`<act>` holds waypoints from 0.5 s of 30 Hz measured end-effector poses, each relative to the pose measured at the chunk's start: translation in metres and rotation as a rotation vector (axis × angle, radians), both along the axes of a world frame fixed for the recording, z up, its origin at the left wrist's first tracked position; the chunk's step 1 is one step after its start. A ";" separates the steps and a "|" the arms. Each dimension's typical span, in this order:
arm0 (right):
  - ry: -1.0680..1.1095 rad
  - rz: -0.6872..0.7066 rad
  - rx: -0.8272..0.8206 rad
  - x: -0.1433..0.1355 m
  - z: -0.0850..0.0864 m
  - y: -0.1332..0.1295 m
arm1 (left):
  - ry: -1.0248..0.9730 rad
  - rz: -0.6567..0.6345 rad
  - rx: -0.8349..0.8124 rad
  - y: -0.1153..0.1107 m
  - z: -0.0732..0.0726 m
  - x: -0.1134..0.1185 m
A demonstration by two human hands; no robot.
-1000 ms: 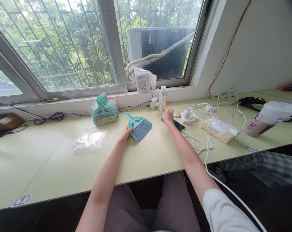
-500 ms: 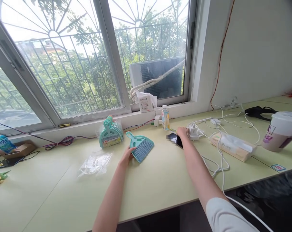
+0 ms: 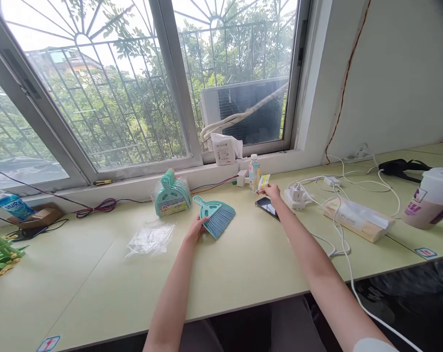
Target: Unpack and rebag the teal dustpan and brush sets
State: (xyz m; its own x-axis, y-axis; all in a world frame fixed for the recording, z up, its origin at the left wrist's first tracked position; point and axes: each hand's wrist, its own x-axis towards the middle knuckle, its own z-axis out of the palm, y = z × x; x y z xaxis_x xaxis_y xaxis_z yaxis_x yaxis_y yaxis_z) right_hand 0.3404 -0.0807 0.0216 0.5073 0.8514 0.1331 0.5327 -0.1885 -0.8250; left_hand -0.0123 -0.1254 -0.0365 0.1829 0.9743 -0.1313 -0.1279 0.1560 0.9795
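Left of the bottle (image 3: pixel 254 171), the left hand (image 3: pixel 195 229) pinches the brush (image 3: pixel 219 220); beside it, the right hand (image 3: pixel 273 191) pinches the card (image 3: pixel 264 181), best gripped lightly against creasing.

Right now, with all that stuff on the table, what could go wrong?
The right hand, holding a small card, is close to the bottle, so a bump might tip it. The phone lies below that hand and could get wet if the bottle leaks. The white cable hanging over the table edge might get snagged.
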 end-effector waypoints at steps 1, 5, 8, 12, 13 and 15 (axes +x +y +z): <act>0.065 0.067 0.005 -0.015 -0.002 -0.007 | 0.001 0.010 0.003 0.000 0.000 0.001; 0.401 0.330 -0.056 -0.082 -0.017 -0.039 | -0.017 0.045 0.038 -0.006 -0.002 0.007; 0.669 0.522 -0.084 -0.125 -0.030 -0.064 | -0.051 0.051 0.058 -0.013 -0.002 0.012; 0.579 0.588 -0.031 -0.155 -0.048 -0.084 | -0.107 0.042 0.079 -0.019 -0.001 0.019; 0.508 0.523 -0.012 -0.158 -0.052 -0.086 | -0.112 0.041 0.085 -0.019 0.000 0.021; 0.364 0.354 0.011 -0.161 -0.059 -0.090 | -0.099 0.016 0.109 -0.021 0.000 0.025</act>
